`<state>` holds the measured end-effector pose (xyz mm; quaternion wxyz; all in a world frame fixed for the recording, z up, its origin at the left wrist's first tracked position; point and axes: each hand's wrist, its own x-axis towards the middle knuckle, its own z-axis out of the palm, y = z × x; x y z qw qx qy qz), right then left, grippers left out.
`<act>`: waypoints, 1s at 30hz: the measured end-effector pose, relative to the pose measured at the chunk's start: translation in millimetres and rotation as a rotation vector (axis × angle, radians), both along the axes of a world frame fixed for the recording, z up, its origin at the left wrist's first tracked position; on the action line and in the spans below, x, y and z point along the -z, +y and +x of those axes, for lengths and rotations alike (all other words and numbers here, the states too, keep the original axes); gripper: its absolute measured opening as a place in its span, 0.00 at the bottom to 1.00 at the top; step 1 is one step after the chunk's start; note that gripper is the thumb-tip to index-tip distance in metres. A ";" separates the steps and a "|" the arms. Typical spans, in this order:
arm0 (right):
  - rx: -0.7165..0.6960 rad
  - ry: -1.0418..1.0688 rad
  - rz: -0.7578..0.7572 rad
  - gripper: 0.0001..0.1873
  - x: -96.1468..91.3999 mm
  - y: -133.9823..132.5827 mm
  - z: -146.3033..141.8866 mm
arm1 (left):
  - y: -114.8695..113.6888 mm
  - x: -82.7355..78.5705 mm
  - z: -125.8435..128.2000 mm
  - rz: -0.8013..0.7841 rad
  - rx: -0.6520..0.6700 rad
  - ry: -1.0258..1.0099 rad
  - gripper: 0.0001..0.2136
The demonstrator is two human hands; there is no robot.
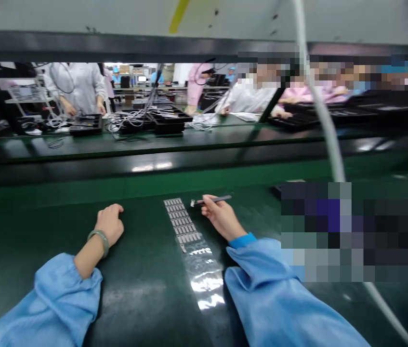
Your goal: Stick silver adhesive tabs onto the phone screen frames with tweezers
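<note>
Right hand (220, 217) at 3 o'clock of the part sheet (180, 214), fingers clamped on dark tweezers (221, 198). Tweezers point to 9 o'clock; small pale piece (192, 203) at the tip, just off the sheet's 1 o'clock edge. Sheet lies flat on the green bench (142, 299), between the hands, rows of small metal parts. Clear film (205, 284), shiny with glare, runs from the sheet toward 5 o'clock.

Left hand (110, 224) at 9 o'clock of the sheet, well apart, fingers loosely curled; can't tell if they close on anything. Green bracelet (105, 243) on that wrist. Both sleeves (62, 294) blue.

White cable (328, 125) hangs from 1 o'clock toward 4. Black tray (169, 126) at 12, white-coated person (75, 86) at 11.
</note>
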<state>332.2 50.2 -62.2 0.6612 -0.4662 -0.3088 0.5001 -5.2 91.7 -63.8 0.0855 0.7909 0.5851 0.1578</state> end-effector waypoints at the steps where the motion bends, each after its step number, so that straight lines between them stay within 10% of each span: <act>1: 0.001 0.005 -0.007 0.17 -0.3 0.9 0.6 | -0.3 -0.6 0.9 0.004 -0.001 -0.005 0.14; 30: -0.015 -0.005 0.020 0.17 5.6 -0.2 0.2 | -0.7 3.6 -6.7 -0.025 0.039 -0.025 0.19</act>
